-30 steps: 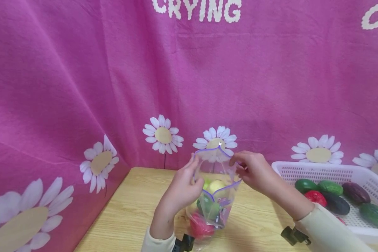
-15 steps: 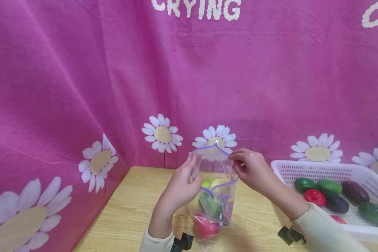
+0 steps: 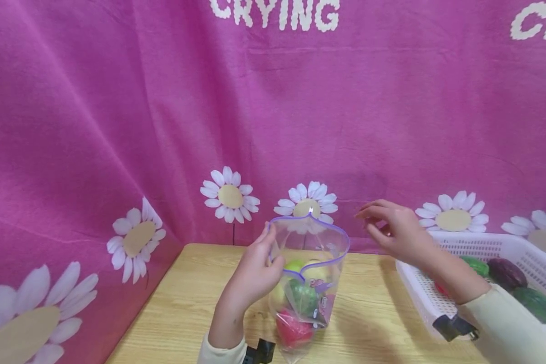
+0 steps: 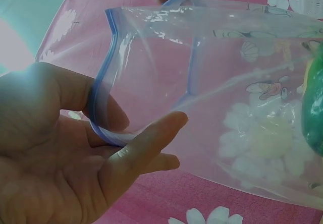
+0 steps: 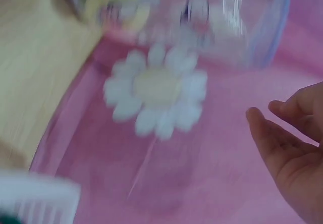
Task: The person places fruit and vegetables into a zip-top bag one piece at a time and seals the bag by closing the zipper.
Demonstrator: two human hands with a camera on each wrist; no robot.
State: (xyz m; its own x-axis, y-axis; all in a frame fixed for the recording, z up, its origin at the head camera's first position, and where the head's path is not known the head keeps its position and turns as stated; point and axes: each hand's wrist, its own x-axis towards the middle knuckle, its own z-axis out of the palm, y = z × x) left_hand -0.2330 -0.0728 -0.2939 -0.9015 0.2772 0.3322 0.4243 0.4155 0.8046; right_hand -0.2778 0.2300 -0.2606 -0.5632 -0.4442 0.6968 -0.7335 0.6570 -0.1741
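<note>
A clear zip bag (image 3: 332, 275) with a purple zip edge stands upright on the table, its mouth wide. Yellow-green fruit, a dark green vegetable (image 3: 302, 298) and a red item (image 3: 294, 328) show through the plastic. My left hand (image 3: 256, 265) pinches the bag's left rim between thumb and fingers; the left wrist view shows the blue-purple zip (image 4: 103, 67) passing between them. To the right of the bag, my right hand (image 3: 398, 230) is in the air, apart from it, fingers loosely bent around nothing. In the right wrist view its fingertips (image 5: 256, 117) touch nothing.
At the right a white perforated basket (image 3: 418, 288) holds cucumbers, a purple eggplant (image 3: 507, 273) and a red item, partly hidden by my right forearm. A pink cloth (image 3: 300, 116) with daisies hangs behind the wooden table (image 3: 182, 303).
My right hand has let go of the bag's right rim and moved right, towards the basket. The bag's mouth has rounded out on that side. My left hand keeps its hold.
</note>
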